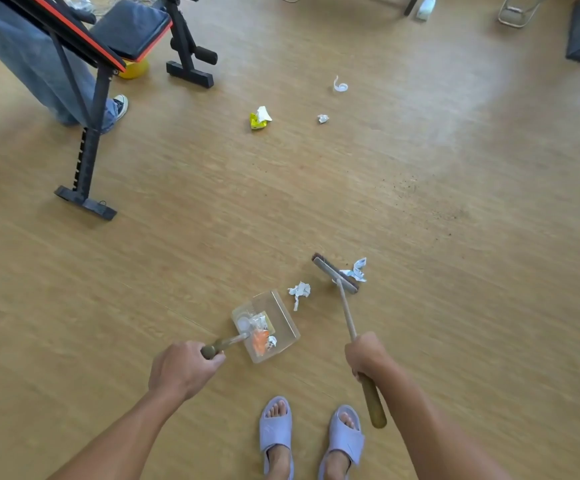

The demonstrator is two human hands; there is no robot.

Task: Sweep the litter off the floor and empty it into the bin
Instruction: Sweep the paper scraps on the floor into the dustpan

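My left hand (183, 370) grips the handle of a clear plastic dustpan (283, 322) that rests on the wooden floor and holds orange and white scraps. My right hand (364, 353) grips the wooden handle of a broom (345, 310), whose brush head (333, 273) touches the floor right of the pan. A crumpled white paper (299, 292) lies between the pan's mouth and the brush. Another crumpled paper (357, 270) sits just behind the brush head. Farther off lie a yellow and white wrapper (260, 118), a small paper ball (322, 118) and a curled white strip (340, 85).
A black and orange weight bench (87, 60) stands at the upper left, with a person's jeans leg and sneaker (119, 106) beside it and a yellow container (134, 68) under it. Dark specks of dirt (430, 202) dot the floor to the right. My feet in lilac slippers (311, 436) are at the bottom.
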